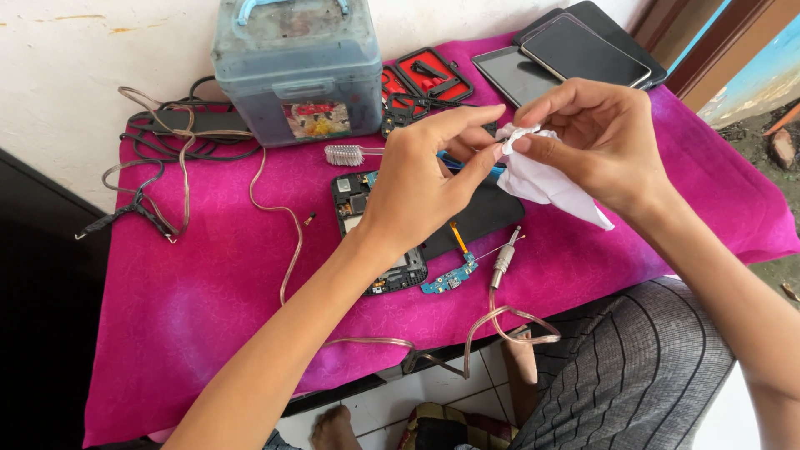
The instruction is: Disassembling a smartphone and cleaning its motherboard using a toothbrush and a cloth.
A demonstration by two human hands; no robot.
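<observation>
My left hand (425,179) and my right hand (596,133) meet above the table, both pinching a crumpled white tissue (546,179). The tissue hangs down from my right fingers. Under my left hand lies an opened phone (354,200) with its circuit board bare, beside a black panel (479,218). A small blue circuit board (450,279) with an orange ribbon lies just in front of them. A blue tool shows partly behind my fingers, mostly hidden.
A magenta cloth (208,292) covers the table. At the back stand a grey-blue plastic box (296,67), a red-lined tool case (425,79), stacked phones (575,50) and a toothbrush (350,154). Clear and black cables (175,150) trail left; a metal probe (504,258) lies near the front edge.
</observation>
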